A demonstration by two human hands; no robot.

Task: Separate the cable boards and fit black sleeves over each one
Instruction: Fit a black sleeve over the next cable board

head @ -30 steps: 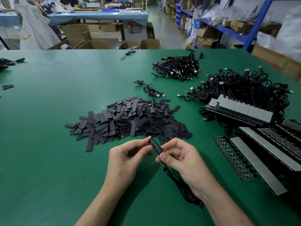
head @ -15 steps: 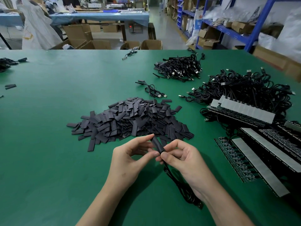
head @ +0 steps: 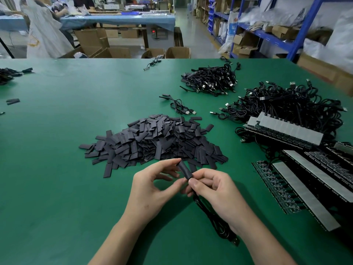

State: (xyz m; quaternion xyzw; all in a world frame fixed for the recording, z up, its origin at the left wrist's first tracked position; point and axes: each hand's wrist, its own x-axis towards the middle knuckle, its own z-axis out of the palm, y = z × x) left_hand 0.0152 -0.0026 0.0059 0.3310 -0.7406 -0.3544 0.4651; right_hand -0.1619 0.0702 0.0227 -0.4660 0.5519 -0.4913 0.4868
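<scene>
My left hand [head: 152, 186] pinches a black sleeve [head: 185, 170] between thumb and forefinger, just in front of the big heap of flat black sleeves [head: 152, 140]. My right hand [head: 215, 190] grips the lower end of that sleeve where the cable board sits inside it, hidden. The board's black cable [head: 215, 220] trails down under my right wrist to a USB plug [head: 236, 241]. Strips of joined cable boards [head: 305, 190] lie at the right on the green table [head: 57, 169].
A tangle of black USB cables [head: 286, 106] lies behind the board strips, a smaller cable pile [head: 210, 79] further back, and one loose cable [head: 179, 106] between. Stray sleeves [head: 13, 101] and cables [head: 7, 75] lie far left. Cartons and blue shelving [head: 267, 33] stand beyond the table.
The sleeve and both hands have stayed in nearly the same place; my left fingers have shifted slightly along the sleeve's upper end.
</scene>
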